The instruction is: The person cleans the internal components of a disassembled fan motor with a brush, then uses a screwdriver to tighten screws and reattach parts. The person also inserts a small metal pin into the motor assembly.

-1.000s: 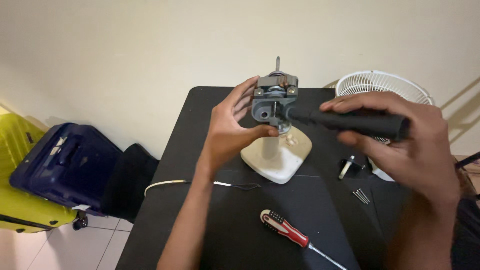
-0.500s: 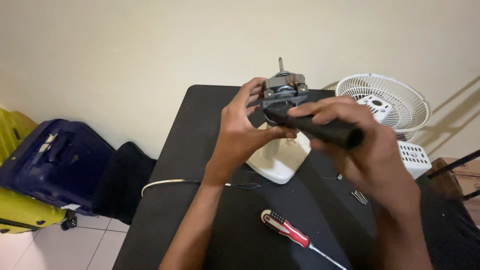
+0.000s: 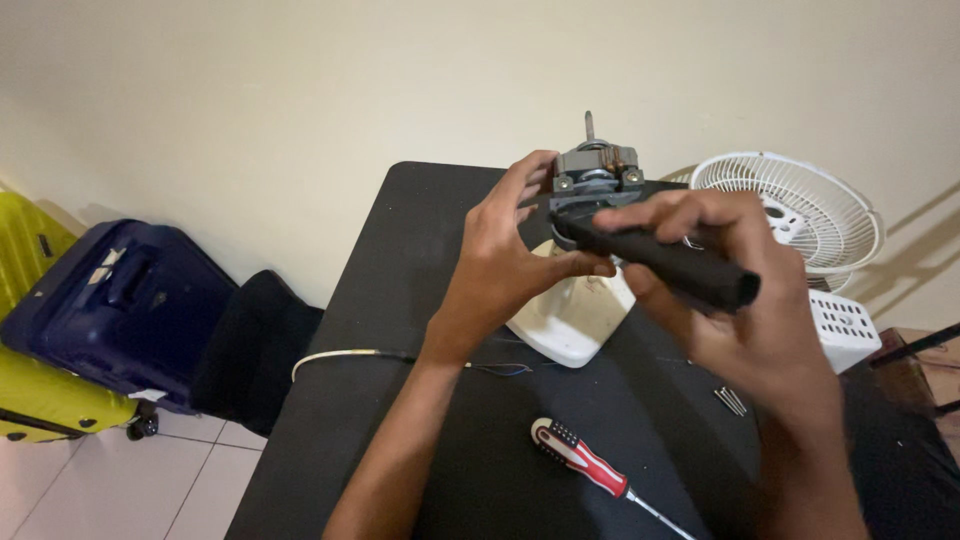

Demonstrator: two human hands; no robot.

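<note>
Two hands: both work at a small fan motor (image 3: 596, 172) held up above the black counter (image 3: 420, 300), over the white fan base (image 3: 570, 315).
Left hand (image 3: 505, 265): its grip is partly closed, fingers bracing the motor's side and thumb against the tool's tip.
Right hand (image 3: 745, 300): wrapped tight around a thick black tool handle (image 3: 665, 258) whose front end meets the motor.
Slip risk: if the tip jumps off, it could jab the left thumb.
Loose parts: small screws (image 3: 732, 400) lie near the counter's right side; a knock could send them rolling off.
Nearby: red-and-black screwdriver (image 3: 585, 462), white fan grille (image 3: 800, 205), thin cable (image 3: 380, 355).
</note>
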